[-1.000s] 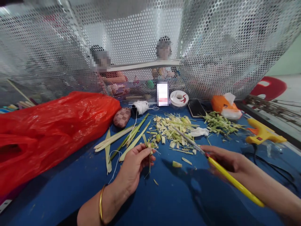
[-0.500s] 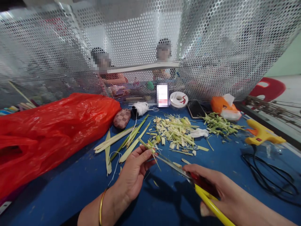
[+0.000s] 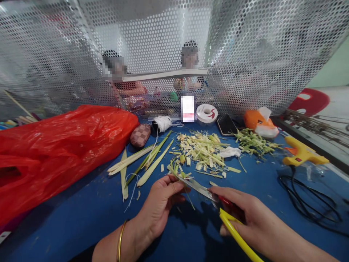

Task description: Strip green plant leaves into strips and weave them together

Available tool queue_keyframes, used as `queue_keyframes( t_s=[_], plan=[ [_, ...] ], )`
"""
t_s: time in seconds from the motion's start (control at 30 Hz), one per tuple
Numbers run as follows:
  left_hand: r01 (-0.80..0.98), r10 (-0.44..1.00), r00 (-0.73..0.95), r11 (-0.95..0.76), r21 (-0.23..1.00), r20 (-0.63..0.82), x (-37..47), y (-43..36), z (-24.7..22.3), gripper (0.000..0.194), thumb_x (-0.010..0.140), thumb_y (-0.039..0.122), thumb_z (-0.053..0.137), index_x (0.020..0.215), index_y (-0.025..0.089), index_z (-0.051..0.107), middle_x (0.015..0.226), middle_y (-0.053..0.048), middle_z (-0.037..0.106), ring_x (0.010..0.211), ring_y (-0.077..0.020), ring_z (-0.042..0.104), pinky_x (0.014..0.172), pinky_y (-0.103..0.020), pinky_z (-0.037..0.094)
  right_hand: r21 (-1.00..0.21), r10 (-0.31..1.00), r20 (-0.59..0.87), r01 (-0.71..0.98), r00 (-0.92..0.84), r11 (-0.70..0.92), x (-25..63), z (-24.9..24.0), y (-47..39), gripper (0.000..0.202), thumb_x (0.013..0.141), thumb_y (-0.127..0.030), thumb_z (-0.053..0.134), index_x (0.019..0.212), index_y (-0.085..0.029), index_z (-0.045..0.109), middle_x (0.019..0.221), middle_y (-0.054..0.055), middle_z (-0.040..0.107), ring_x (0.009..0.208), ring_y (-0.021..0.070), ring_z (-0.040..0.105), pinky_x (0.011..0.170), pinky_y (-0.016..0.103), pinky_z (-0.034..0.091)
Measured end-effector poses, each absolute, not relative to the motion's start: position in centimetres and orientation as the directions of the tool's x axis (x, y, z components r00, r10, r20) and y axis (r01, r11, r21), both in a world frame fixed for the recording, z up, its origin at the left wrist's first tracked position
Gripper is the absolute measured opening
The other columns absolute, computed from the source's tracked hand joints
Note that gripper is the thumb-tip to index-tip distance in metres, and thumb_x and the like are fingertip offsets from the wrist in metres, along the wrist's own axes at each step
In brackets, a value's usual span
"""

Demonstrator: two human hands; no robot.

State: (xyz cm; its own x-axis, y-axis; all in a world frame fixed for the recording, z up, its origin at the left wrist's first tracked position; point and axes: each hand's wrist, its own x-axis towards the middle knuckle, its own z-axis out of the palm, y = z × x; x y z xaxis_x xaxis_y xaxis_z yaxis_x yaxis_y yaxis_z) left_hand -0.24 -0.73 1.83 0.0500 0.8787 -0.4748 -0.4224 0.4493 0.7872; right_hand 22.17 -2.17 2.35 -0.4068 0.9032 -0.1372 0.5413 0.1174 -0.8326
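"Pinching a small plant piece, your left hand has a narrow grip, thumb pressed to fingers."

"And your right hand?"

"Its grip is wrapped around the scissors, which have one red and one yellow handle. The blades slant across to the plant piece; how far they part, I cannot tell."

"Where do you have that piece?"

"Over the middle of the blue surface, just on your side of the pile of cuttings."

"What lies toward the left edge?"

"Long leaf strips near your left hand, then a red plastic bag beyond them."

"Toward the right edge?"

"You have a yellow glue gun there, with green sprigs nearer the far right corner. Along the far edge sit white string, a ribbon roll and a dark-screened phone."
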Motion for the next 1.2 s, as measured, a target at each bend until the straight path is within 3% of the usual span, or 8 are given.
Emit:
queue_keyframes(
  t_s=[0.37,0.63,0.9,1.2],
  plan=[
    [-0.395,0.878,0.067,0.460,0.795,-0.474,-0.16,-0.64,1.64,0.024,0.064,0.019,0.079,0.081,0.012,0.064,0.078,-0.003,0.064,0.065,-0.0107,0.058,0.053,-0.019,0.041,-0.830,0.887,-0.119,0.534,-0.447,0.157,21.91,2.81,-2.12,0.033,0.077,-0.028,0.068,0.109,-0.023,0.070,0.085,0.002,0.071,0.077,0.0186,0.063,0.074,0.029,0.054],
    [-0.454,0.862,0.042,0.466,0.759,-0.505,-0.14,-0.69,1.74,0.026,0.063,0.018,0.081,0.083,0.012,0.067,0.084,-0.006,0.067,0.072,-0.0128,0.062,0.058,-0.020,0.047,-0.850,0.875,-0.110,0.501,-0.472,0.164,21.52,3.28,-2.19,0.034,0.082,-0.031,0.065,0.115,-0.022,0.067,0.083,0.002,0.068,0.082,0.0206,0.064,0.079,0.030,0.054],
    [-0.445,0.864,0.050,0.468,0.764,-0.500,-0.22,-0.68,1.34,0.024,0.066,0.018,0.079,0.087,0.012,0.067,0.084,-0.004,0.067,0.073,-0.0117,0.063,0.059,-0.018,0.049,-0.880,0.860,-0.098,0.446,-0.501,0.160,21.35,3.17,-2.23,0.043,0.083,-0.030,0.065,0.126,-0.026,0.061,0.096,0.001,0.070,0.087,0.0186,0.063,0.081,0.025,0.051],
    [-0.460,0.862,0.032,0.462,0.758,-0.505,-0.20,-0.43,1.66,0.025,0.063,0.017,0.081,0.083,0.011,0.067,0.080,-0.003,0.067,0.069,-0.0109,0.063,0.056,-0.018,0.049,-0.872,0.855,-0.113,0.463,-0.505,0.158,21.35,2.62,-2.35,0.025,0.084,-0.034,0.063,0.104,-0.021,0.070,0.086,0.001,0.069,0.087,0.0193,0.062,0.082,0.026,0.051]
  ],
)
